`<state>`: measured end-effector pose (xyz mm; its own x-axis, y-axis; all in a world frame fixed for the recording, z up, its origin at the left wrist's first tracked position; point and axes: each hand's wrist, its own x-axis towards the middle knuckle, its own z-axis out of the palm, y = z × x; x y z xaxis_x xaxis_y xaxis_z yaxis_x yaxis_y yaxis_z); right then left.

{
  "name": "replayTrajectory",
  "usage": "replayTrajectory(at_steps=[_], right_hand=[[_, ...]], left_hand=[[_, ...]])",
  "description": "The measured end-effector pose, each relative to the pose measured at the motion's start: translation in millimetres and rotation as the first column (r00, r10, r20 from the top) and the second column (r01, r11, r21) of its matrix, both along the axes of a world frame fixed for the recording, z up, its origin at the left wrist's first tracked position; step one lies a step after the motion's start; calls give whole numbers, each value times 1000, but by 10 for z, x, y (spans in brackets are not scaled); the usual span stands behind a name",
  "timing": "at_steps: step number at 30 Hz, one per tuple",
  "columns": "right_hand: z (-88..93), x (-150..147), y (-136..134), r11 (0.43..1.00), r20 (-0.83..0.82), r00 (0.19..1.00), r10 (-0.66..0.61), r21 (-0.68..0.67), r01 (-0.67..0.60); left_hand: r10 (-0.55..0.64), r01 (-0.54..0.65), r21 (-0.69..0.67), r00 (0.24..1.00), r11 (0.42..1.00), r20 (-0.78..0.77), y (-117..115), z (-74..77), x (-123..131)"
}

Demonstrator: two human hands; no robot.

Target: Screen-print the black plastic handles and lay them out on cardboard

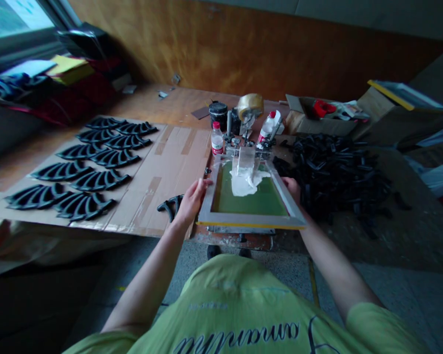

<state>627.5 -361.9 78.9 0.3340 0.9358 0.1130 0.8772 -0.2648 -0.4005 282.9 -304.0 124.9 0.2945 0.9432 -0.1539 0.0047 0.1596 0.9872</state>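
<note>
Both bare forearms stretched forward and inward, wrists at either side of framed screen (pixel 249 219) at table's near edge. Screen: flat rectangle, pale grey rim, yellow near edge, smooth green mesh (pixel 243 205), ragged smear of thick white paste (pixel 241 187). Left hand (pixel 193 200), fingers bent, met left rim, curved black pieces (pixel 166 207) just beside. Right hand (pixel 292 190) at right rim, partly hidden. Could not tell how tightly either closed.
</note>
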Motion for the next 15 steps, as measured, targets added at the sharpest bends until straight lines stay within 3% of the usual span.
replayTrajectory(at_steps=[3, 5, 7, 11, 15], right_hand=[[185, 19, 191, 986, 24, 999, -27, 162, 22], [271, -188, 351, 963, 99, 990, 101, 240, -122], [305, -463, 490, 942, 194, 951, 242, 187, -278], [225, -847, 519, 910, 218, 884, 415, -67, -410], [139, -868, 206, 801, 212, 772, 599, -137, -583]], left_hand=[[-19, 8, -101, 993, 995, -114, -162, -505, -51], [-31, 8, -125, 983, 992, -182, -184, -790, -39], [-38, 13, -98, 965, 995, -260, -160, -985, -25], [-61, 44, -58, 937, 997, -344, -93, -1112, -21], [-63, 47, -53, 929, 997, -364, -72, -1111, -25]])
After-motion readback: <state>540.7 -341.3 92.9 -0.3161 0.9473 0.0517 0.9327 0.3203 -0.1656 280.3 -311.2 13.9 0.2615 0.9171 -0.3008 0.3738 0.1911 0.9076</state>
